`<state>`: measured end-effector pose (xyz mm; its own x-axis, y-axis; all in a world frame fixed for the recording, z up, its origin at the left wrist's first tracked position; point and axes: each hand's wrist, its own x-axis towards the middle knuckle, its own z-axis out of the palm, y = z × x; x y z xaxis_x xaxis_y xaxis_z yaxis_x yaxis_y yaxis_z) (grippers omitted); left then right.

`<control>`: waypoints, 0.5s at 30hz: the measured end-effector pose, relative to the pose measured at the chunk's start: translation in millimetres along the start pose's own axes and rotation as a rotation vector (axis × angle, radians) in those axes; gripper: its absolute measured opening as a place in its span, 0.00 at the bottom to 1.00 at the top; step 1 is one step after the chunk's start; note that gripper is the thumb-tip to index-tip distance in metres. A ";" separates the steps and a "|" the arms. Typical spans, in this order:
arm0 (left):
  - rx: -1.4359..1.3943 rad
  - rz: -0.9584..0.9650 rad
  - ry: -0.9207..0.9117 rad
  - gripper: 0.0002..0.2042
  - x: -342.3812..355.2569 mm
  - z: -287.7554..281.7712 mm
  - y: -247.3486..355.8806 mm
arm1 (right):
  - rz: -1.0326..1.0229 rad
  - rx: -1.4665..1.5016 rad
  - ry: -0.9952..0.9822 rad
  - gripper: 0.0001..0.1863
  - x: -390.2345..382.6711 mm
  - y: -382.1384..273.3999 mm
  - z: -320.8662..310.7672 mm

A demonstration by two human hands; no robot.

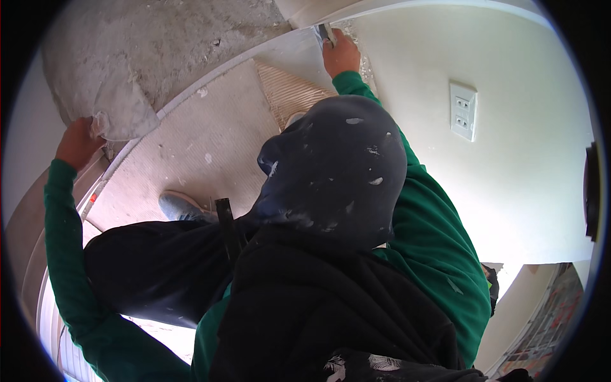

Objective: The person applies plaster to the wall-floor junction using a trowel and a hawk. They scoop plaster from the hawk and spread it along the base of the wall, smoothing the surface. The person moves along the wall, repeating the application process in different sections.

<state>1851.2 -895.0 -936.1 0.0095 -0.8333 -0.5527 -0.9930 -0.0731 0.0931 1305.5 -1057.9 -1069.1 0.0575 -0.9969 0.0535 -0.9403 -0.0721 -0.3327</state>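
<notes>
Near the top, my right hand (342, 52) is closed around what looks like a putty knife (328, 33), its grey blade close to the foot of the white wall (509, 76). Most of the tool is hidden by my fingers. Far to the left, my left hand (79, 143) grips the edge of a pale, dusty, rounded sheet (127, 111) that looks like plastic. That sheet lies over the edge of the grey concrete floor. My fingers there are partly hidden.
A white outlet (463, 111) is set in the wall to my right. Ribbed cardboard (184, 137) covers the floor under my shoe (181, 205), with a brown corrugated piece (289, 92) farther up. A curved pale strip (213, 77) separates it from the rough concrete (165, 44).
</notes>
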 end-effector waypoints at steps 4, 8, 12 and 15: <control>-0.028 -0.017 -0.015 0.24 -0.7 -0.6 -2.8 | 0.010 -0.048 0.014 0.19 1.4 -5.2 2.1; -0.038 -0.014 0.007 0.24 -2.0 -1.9 -2.6 | 0.015 -0.069 0.032 0.19 1.7 -5.9 4.8; -0.064 -0.029 -0.001 0.25 -1.7 -6.2 0.7 | 0.052 -0.079 0.052 0.19 1.0 -7.6 7.9; -0.077 -0.020 0.001 0.25 -0.4 -3.5 -4.4 | 0.056 -0.082 0.058 0.19 0.7 -6.2 9.1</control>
<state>1855.9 -896.2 -933.4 0.0293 -0.8319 -0.5541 -0.9807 -0.1312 0.1452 1314.5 -1058.4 -1075.6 -0.0135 -0.9957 0.0918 -0.9660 -0.0108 -0.2583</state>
